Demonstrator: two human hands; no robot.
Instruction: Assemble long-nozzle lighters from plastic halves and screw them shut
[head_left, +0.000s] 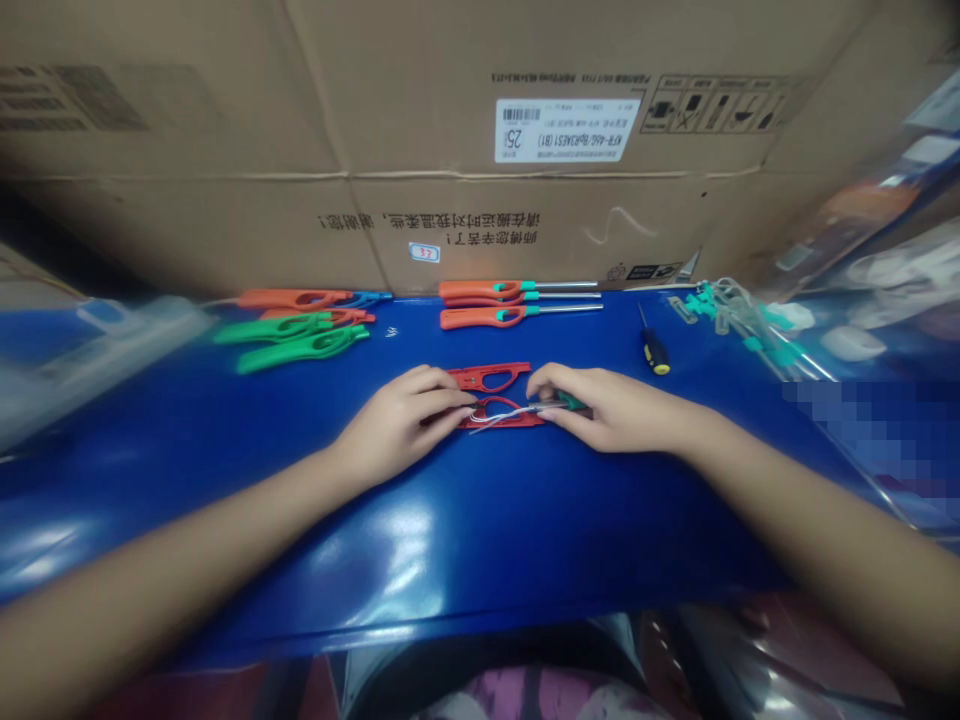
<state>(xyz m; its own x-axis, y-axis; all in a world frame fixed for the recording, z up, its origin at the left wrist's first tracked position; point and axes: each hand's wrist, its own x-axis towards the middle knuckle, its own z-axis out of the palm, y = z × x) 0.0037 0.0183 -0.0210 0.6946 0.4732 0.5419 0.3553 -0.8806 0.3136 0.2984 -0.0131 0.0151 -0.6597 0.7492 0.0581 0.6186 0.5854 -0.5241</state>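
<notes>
Two red lighter handle halves lie one behind the other on the blue table, the far half point(491, 378) and the near half point(517, 419). At the left end of the near half, the fingers of my left hand point(412, 415) are pinched together; a small dark bit shows at their tips, too little to name. My right hand point(619, 405) grips a slim metal piece with a green part point(571, 401), mostly hidden by the fingers. Thin white wires point(499, 417) run across the near half between both hands.
Behind the hands lie several orange lighters point(480, 317) with metal tubes. Green handle shells point(300, 350) and orange shells point(285, 298) are at left. A screwdriver point(655, 350) and teal-collared tubes point(772, 335) are at right. A cardboard box point(420, 130) walls off the back.
</notes>
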